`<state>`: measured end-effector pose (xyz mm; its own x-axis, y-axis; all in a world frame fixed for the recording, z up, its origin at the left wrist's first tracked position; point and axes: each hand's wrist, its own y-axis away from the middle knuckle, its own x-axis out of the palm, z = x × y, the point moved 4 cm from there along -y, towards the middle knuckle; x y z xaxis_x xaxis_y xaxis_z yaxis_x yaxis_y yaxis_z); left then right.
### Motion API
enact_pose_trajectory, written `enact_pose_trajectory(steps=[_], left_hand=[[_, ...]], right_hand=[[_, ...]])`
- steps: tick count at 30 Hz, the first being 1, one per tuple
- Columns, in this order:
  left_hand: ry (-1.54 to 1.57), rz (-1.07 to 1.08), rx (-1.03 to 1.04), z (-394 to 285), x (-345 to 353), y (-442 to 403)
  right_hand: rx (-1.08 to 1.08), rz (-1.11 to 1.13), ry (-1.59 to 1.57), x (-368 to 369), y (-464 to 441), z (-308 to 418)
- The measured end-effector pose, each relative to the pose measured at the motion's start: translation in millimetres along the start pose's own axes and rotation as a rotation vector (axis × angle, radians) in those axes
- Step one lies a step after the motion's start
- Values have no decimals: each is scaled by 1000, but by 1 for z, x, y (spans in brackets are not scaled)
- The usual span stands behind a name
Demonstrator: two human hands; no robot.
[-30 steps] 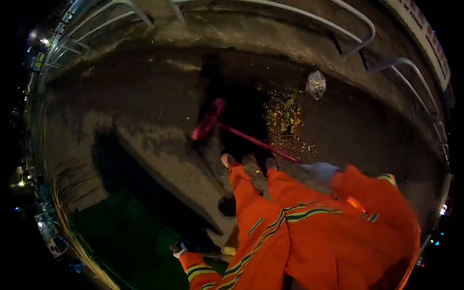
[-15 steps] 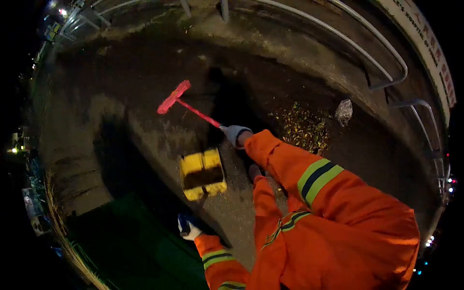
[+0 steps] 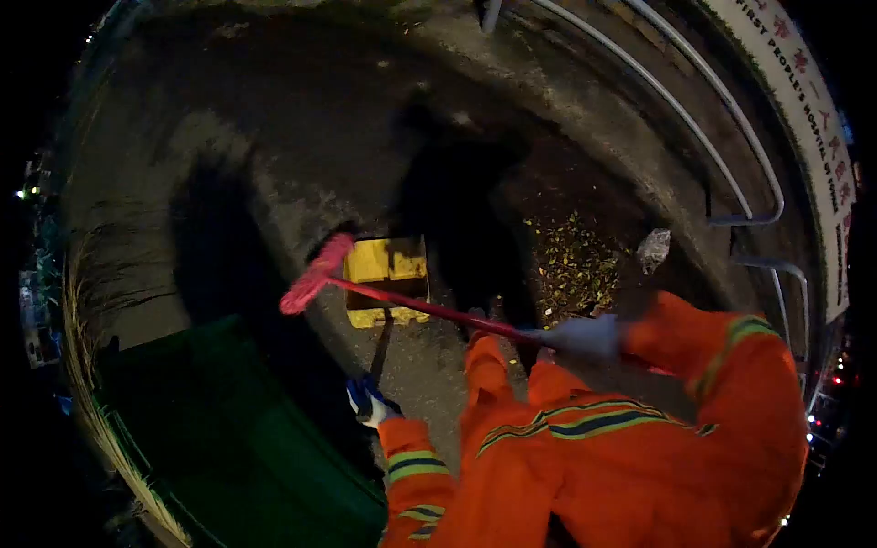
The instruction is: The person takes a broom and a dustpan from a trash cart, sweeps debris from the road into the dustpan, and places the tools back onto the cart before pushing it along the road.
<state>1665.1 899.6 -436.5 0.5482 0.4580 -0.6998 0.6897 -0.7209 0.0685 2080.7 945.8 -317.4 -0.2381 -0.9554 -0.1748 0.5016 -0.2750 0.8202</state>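
Note:
My gloved right hand (image 3: 585, 336) is closed around the handle of a red broom (image 3: 411, 303). The broom stretches leftward across a yellow dustpan (image 3: 373, 260), its pink-red head just left of the pan. Some dark contents or shadow shows inside the pan. Below it, my left hand (image 3: 370, 402) in a blue and white glove is closed on the dustpan's long dark handle. A heap of yellow-green leaves (image 3: 575, 265) lies on the ground beyond my right hand. Both arms wear orange sleeves with reflective bands.
A large green bin (image 3: 228, 429) stands at lower left, with straw-like bristles (image 3: 82, 356) along its outer side. A crumpled clear plastic bag (image 3: 652, 251) lies right of the leaves. Metal railings (image 3: 731, 173) and a lettered sign (image 3: 804, 119) line the right side. Dark shadows cross the pavement.
My right hand has drawn back toward my body and right, bringing the broom head down beside the dustpan. The left hand stays on the dustpan handle. The view has shifted slightly.

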Motion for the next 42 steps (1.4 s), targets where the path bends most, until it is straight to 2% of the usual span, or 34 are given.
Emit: enact_pose_trajectory(steps=[1,2,4,6,7,9,10,12,14,16,17,19,21,24,27,29,30,31,32,34,37,39,40,42], left_hand=[[30,-6,-34,11,-14,11],[53,-11,-64,23,-25,21],[77,-22,-116,45,-44,35],[72,-36,-146,60,-62,46],[66,-41,-156,65,-66,47],[59,-56,-198,79,-83,58],[58,-62,-217,85,-89,62],[57,-71,-250,92,-98,71],[53,-50,-248,94,-97,64],[58,-16,-244,91,-90,54],[60,3,-237,87,-81,49],[61,35,-196,81,-72,45],[79,81,-164,70,-68,39],[80,142,-104,35,-49,34],[124,200,-49,17,-44,31],[179,264,-3,-1,-39,22],[184,304,53,-12,-31,21],[185,339,114,-26,-28,26],[74,366,250,-50,-19,38],[-135,394,537,-106,0,60],[-47,580,306,-143,23,107],[-21,570,259,-157,43,120],[-14,557,251,-169,54,129],[-1,599,234,-173,94,104]], right_hand=[[-214,-192,182,-17,-32,25],[-175,-164,242,-32,-73,57],[-346,-292,288,-24,-197,88],[-224,-260,172,-37,-275,125],[-125,-235,179,-52,-287,139],[-85,-307,519,-56,-314,134],[-333,-326,330,-64,-292,122],[-227,-430,531,-54,-258,43],[27,-265,195,-37,-156,-45],[97,-363,221,17,-46,-113],[272,-227,180,22,29,-106],[494,-132,131,73,126,-120],[595,-126,-249,151,185,-150],[631,-219,-415,147,255,-129],[730,-359,-759,174,276,-131],[623,-595,-737,168,262,-153],[589,-710,-602,175,228,-195],[555,-735,-513,176,202,-234],[550,-899,-535,164,182,-261],[635,-796,-529,158,147,-316],[636,-783,-694,236,202,-294],[599,-625,-871,320,245,-271],[567,-623,-1022,324,294,-244],[512,-653,-1167,334,297,-195]])
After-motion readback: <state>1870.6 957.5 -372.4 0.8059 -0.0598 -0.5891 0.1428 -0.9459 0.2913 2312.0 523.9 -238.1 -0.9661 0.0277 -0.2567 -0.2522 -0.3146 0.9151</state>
